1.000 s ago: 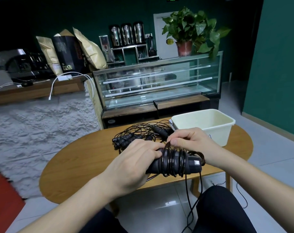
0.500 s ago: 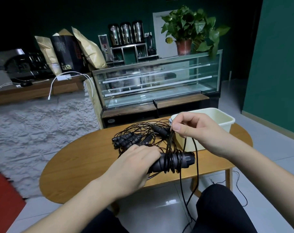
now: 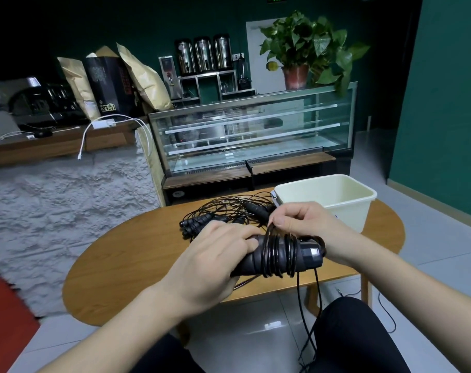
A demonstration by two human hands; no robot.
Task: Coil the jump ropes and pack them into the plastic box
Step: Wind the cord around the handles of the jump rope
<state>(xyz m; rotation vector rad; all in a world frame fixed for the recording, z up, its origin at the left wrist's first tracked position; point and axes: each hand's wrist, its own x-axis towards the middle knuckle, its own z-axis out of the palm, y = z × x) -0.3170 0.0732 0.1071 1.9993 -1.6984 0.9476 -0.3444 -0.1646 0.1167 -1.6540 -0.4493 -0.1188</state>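
My left hand (image 3: 213, 261) grips the black handles of a jump rope (image 3: 280, 255), held level over the table's near edge. Several turns of black cord are wound around the handles. My right hand (image 3: 304, 223) pinches the cord just above the wound turns. The loose end of the cord (image 3: 307, 319) hangs down toward the floor between my knees. A tangle of more black jump ropes (image 3: 223, 215) lies on the wooden table behind my hands. The cream plastic box (image 3: 361, 208) stands open at the table's right end, and nothing shows inside it.
The oval wooden table (image 3: 126, 254) stands in front of me. Behind it are a glass display case (image 3: 250, 135) and a rough white counter wall (image 3: 54, 205). Grey tiled floor lies to the right, with a thin cord trailing there.
My right hand rose above the box with the cord, then came back down onto the handles, laying another turn of cord around them. My left hand kept its grip.
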